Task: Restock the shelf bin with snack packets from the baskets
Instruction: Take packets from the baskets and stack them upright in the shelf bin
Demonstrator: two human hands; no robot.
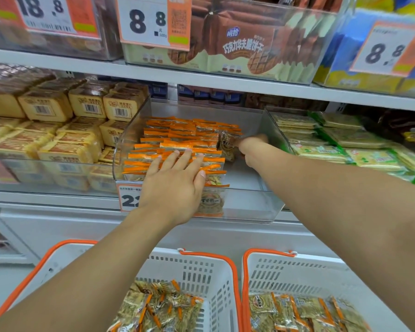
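Observation:
A clear plastic shelf bin holds rows of orange-edged snack packets filling its left part. My left hand lies flat with straight fingers on the front rows of packets. My right hand reaches deep into the bin and pinches one snack packet, holding it upright against the right end of the rows. Below stand two white baskets with orange handles, the left basket and the right basket, both with loose snack packets inside.
The right part of the bin floor is bare. Yellow cake packs fill the bin to the left, green cracker packs the bin to the right. A shelf above carries chocolate wafer packs and price tags.

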